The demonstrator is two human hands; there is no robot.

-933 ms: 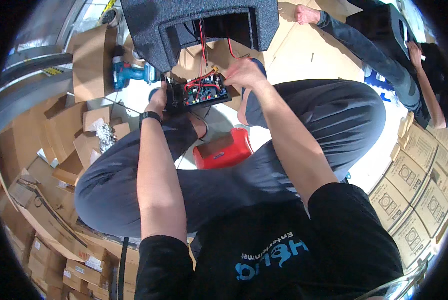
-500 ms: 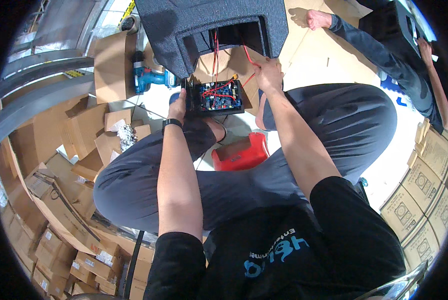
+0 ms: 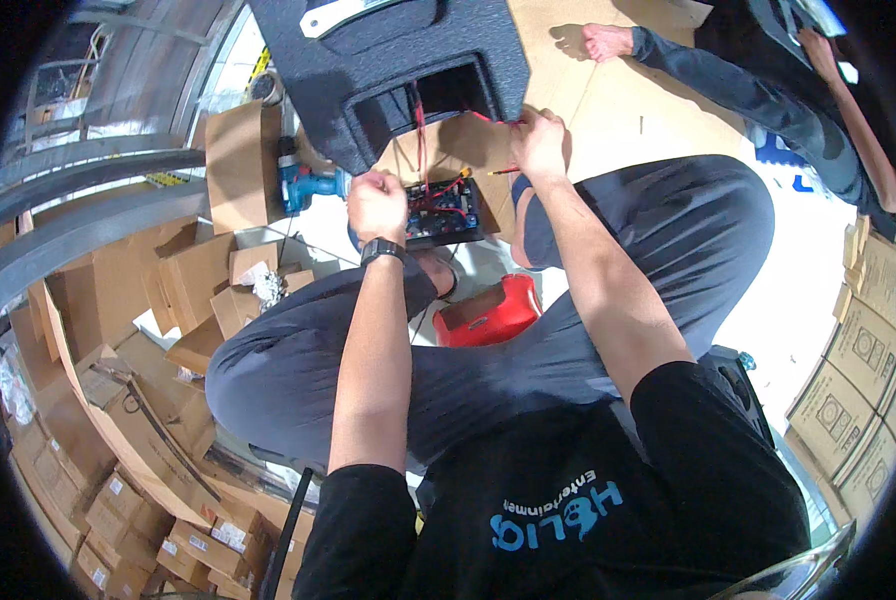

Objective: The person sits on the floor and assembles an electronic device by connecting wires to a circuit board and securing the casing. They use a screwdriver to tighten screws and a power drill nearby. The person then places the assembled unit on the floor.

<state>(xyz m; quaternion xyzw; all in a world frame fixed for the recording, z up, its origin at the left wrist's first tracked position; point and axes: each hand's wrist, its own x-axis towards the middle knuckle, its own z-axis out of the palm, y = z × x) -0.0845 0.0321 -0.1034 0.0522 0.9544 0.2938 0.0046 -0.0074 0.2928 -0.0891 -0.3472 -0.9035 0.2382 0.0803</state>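
A black textured speaker cabinet [image 3: 423, 62] stands before me, with a rectangular opening in the side toward me. Red wires [image 3: 421, 140] hang out of it to a black amplifier module [image 3: 446, 238], whose circuit board lies exposed between my feet. My right hand [image 3: 542, 145] is closed on a red wire beside the opening's right corner; a loose red wire end shows just below the fingers. Over the module's left end, close to the cabinet's lower corner, my left hand [image 3: 378, 207] is closed with curled fingers. What it holds, if anything, is hidden.
A teal cordless drill [image 3: 313, 186] lies left of the module, beside an upright carton [image 3: 242, 165]. Between my legs is a red case [image 3: 488, 312]. Opened cardboard boxes [image 3: 193, 280] crowd the left; sealed cartons [image 3: 848, 385] stack at right. Another person's leg [image 3: 708, 85] stretches in from upper right.
My left hand has let go of the module's left side and come up over its end, fingers now curled. The cabinet sits farther left in view, with a metal handle showing. My right hand stays by the opening.
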